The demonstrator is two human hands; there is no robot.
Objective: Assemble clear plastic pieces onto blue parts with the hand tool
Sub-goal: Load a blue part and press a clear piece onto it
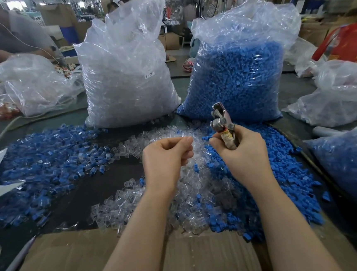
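My right hand [242, 151] grips the taped handle of a metal hand tool [221, 120], whose jaws point up and away. Its fingertips also pinch a small blue part [207, 137]. My left hand [166, 155] is curled just left of it, fingertips pinching a clear plastic piece [192, 141] that is hard to make out. Below both hands lies a heap of loose clear pieces [200, 198]. Loose blue parts [285, 180] spread to the right. A pile of assembled blue-and-clear pieces [53, 165] covers the table on the left.
Two big plastic bags stand behind: clear pieces [125, 75] on the left, blue parts [239, 76] on the right. More bags sit at far left [35, 85] and right [353, 176]. A cardboard box flap [76, 263] lies at the near edge. People work in the background.
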